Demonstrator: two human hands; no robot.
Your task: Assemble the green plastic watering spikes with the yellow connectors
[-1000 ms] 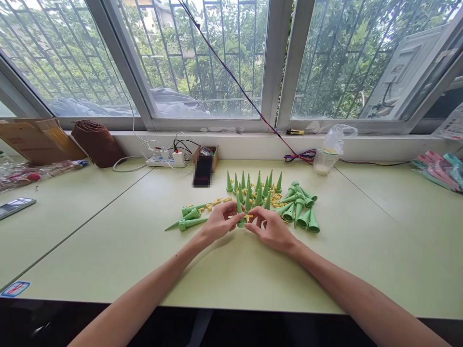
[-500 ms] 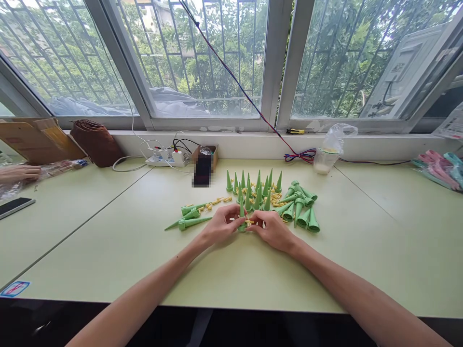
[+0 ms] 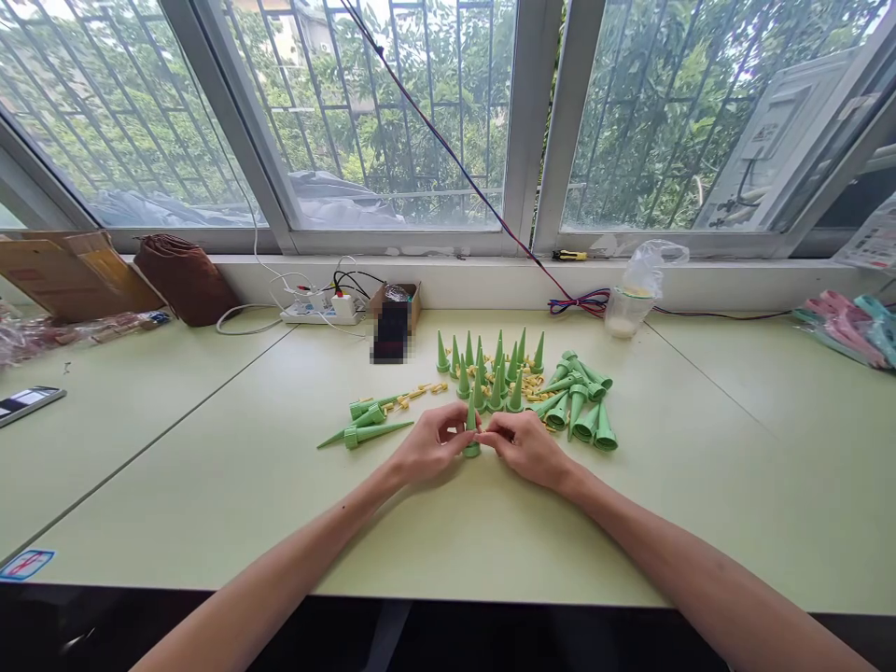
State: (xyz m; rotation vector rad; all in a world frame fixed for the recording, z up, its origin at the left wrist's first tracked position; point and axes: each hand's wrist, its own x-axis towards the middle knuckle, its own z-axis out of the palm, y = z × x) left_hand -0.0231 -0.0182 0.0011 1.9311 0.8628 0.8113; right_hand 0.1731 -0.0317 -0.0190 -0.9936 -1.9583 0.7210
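Observation:
My left hand (image 3: 435, 442) pinches a green plastic watering spike (image 3: 471, 422) that stands upright, wide collar down, on the table. My right hand (image 3: 522, 444) has thumb and forefinger closed at the spike's side on a small yellow plastic valve, mostly hidden by the fingertips. Just beyond my hands, several green spikes (image 3: 516, 392) stand in a cluster, with small yellow valves (image 3: 533, 384) scattered among and beside them. To the right is a heap of green spikes (image 3: 578, 401) lying down. Left of my hands lie a few more spikes (image 3: 378, 432) and a row of yellow pieces (image 3: 423, 389).
A power strip (image 3: 318, 310) and a small cardboard box (image 3: 413, 303) are by the window ledge. A plastic cup with a bag (image 3: 625, 313) stands at the back right. At left lie a phone (image 3: 32, 403) and a brown bundle (image 3: 183, 280).
The yellow valve has come up against the spike's side and is now mostly covered by my fingers. Another person's hand at the far left has gone out of view.

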